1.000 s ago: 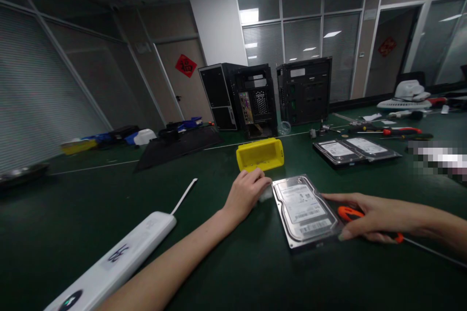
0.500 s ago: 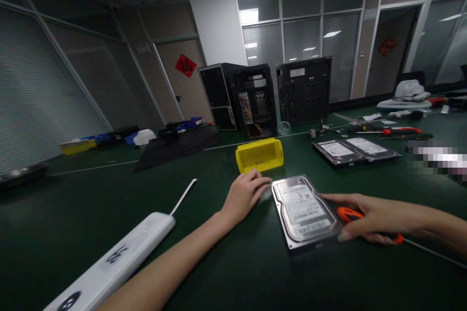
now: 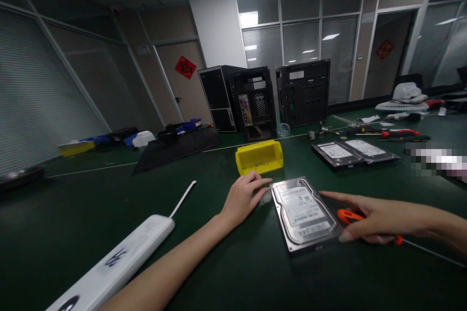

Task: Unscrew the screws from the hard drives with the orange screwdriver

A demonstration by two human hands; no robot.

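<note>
A silver hard drive [image 3: 304,214] with a white label lies flat on the green table in front of me. My left hand [image 3: 245,195] is at its far left corner, with fingers bent and fingertips gripping the edge. On the drive's right side is my right hand [image 3: 372,218], its fingers wrapped round the orange handle of a screwdriver [image 3: 348,216]. The screwdriver's shaft points away to the right. The right index finger and thumb also touch the drive's right edge. Just beyond my left hand stands a yellow bin [image 3: 260,158] with small bits inside.
Two more hard drives [image 3: 353,153] lie to the right, with pliers and screwdrivers [image 3: 399,133] behind them. Black computer cases [image 3: 302,92] stand at the back. A white power strip [image 3: 116,262] lies on the left, and a dark panel [image 3: 175,150] lies beyond it.
The view has shifted very slightly. Both hands, the hard drive and the screwdriver stay in nearly the same place.
</note>
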